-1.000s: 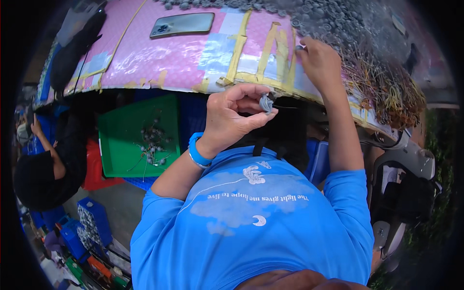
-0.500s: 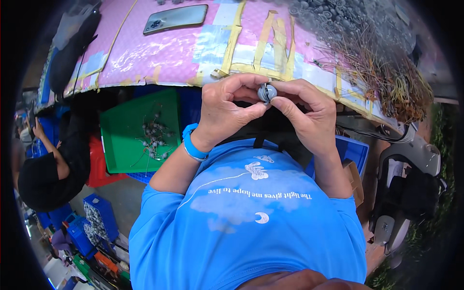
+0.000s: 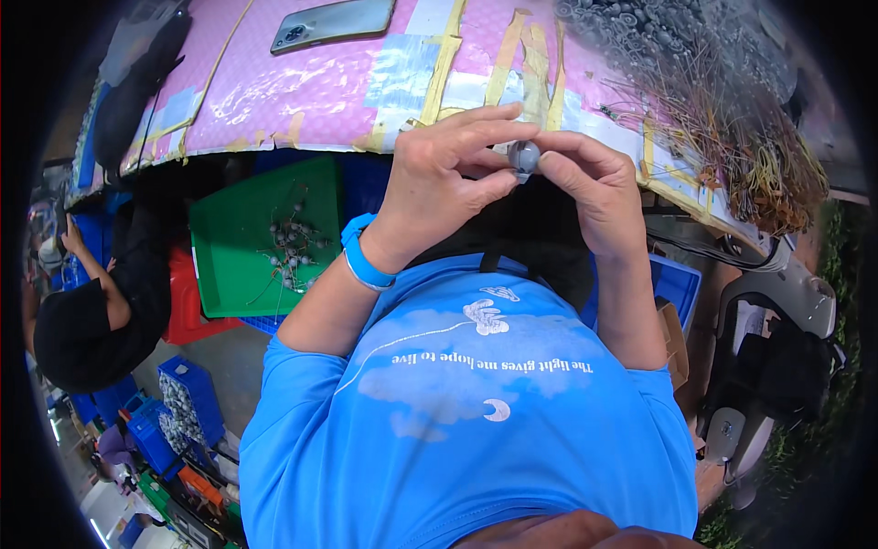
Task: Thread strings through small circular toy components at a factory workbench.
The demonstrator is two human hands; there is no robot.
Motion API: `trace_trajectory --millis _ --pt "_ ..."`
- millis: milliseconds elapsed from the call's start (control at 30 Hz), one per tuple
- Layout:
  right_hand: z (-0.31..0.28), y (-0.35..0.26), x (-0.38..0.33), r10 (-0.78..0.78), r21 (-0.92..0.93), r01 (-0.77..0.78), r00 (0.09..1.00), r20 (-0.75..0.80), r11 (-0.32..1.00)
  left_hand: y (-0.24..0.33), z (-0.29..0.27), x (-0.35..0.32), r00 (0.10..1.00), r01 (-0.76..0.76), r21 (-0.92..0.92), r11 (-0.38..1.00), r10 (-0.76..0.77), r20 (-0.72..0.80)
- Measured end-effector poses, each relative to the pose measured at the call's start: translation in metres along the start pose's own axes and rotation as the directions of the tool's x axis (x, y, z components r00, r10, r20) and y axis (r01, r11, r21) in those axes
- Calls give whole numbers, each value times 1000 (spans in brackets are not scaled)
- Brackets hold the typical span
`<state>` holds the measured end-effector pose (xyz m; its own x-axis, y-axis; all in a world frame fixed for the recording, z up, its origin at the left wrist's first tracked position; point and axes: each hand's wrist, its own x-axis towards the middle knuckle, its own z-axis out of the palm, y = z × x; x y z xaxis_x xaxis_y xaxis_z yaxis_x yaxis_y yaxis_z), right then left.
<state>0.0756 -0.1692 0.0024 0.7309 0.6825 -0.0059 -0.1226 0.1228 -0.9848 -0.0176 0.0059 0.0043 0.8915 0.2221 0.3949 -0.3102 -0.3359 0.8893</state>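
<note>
A small round grey part with a ball-like body (image 3: 524, 157) is held up in front of my chest, near the table's front edge. My left hand (image 3: 448, 169) pinches it from the left between thumb and fingers. From the right, my right hand (image 3: 594, 183) grips it with thumb and index finger. The fingers cover some of the part, so its exact kind cannot be made out. Below and left of my hands, a green tray (image 3: 219, 247) holds several similar grey balls with thin wires (image 3: 293, 242).
The table (image 3: 320, 101) has a pink, taped cover. On it lie a phone (image 3: 334, 23), a heap of grey parts (image 3: 640, 27) and a bundle of thin wires (image 3: 750, 165). A blue bin (image 3: 672, 284) stands below right. Another person (image 3: 87, 334) sits at left.
Both hands have shifted slightly right with the grey part, which has turned between the fingers. My left fingers now lie straighter over its top.
</note>
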Motion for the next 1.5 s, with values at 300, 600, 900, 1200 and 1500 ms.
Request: trace_trajectory --millis 300,600,900,1200,1500 --pt "-5 8 5 -156 402 38 951 265 915 14 11 1 999 30 -275 961 -20 39" --pt "15 11 5 -170 413 142 985 33 899 25 8 6 998 31 -210 977 -41 -39" --pt "14 -11 -10 -312 -154 324 945 96 933 24 -20 -10 1000 -1 -137 991 4 18" --pt "18 -21 0 -385 -25 418 856 344 908 40 -43 -19 974 -202 93 975 190 122" --pt "21 -5 6 -233 125 218 964 130 968 31 -55 -21 981 -186 174 967 174 81"
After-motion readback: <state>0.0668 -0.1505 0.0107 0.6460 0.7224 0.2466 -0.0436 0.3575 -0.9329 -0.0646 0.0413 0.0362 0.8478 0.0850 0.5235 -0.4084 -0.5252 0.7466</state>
